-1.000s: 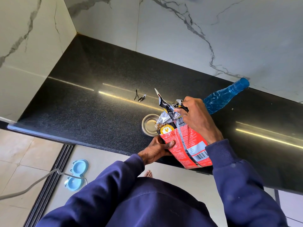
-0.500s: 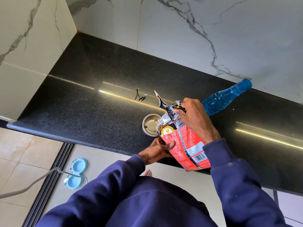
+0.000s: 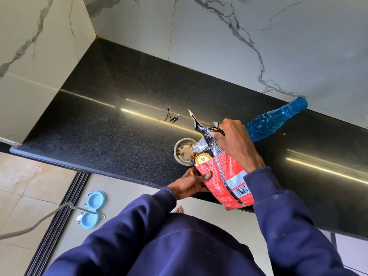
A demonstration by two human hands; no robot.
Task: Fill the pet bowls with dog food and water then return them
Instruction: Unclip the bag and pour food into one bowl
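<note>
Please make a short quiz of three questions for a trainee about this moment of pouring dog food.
1. True or false: the steel bowl on the counter holds a few kibble pieces.
2. The right hand grips the dog food bag at: A) its torn top, B) its bottom corner, C) its barcode.
3. Fill in: the blue bowl stand lies on the ___.
Key: 1 true; 2 A; 3 floor.

Tilted red bag [image 3: 221,176] over steel bowl [image 3: 182,152]
</note>
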